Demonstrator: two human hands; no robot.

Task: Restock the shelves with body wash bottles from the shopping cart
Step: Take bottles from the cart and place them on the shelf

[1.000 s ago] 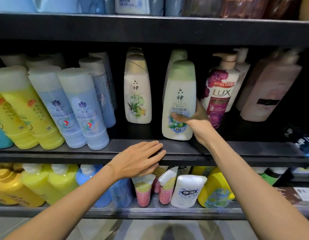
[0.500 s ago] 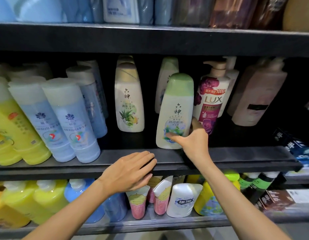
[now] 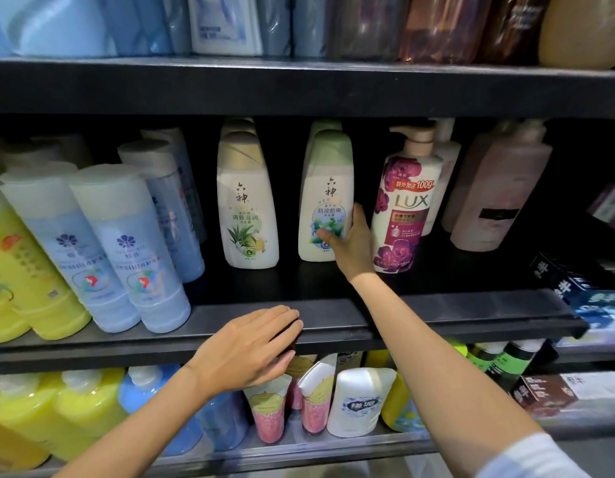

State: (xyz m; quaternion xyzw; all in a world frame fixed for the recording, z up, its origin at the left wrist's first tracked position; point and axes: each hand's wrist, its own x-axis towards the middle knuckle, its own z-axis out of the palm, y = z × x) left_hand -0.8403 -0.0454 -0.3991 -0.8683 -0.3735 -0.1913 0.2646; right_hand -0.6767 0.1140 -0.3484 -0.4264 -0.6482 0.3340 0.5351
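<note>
A white body wash bottle with a green cap (image 3: 325, 188) stands upright on the middle shelf (image 3: 437, 305), with another green-capped bottle right behind it. My right hand (image 3: 351, 246) wraps its lower right side, thumb across the label. To its left stands a white bottle with a beige cap (image 3: 247, 208). My left hand (image 3: 254, 350) lies flat on the shelf's front edge, fingers apart, holding nothing. The shopping cart is out of view.
A pink-flowered pump bottle (image 3: 404, 205) stands close to the right of my right hand, with pale pink bottles (image 3: 495, 198) beyond. Leaning blue tubes (image 3: 127, 250) and yellow bottles (image 3: 27, 270) fill the left. Pouches and bottles crowd the lower shelf; boxes (image 3: 575, 284) sit at right.
My right hand has pushed the green-capped bottle from the shelf's front edge back into line with the others and stood it upright. My left hand has stayed on the shelf edge.
</note>
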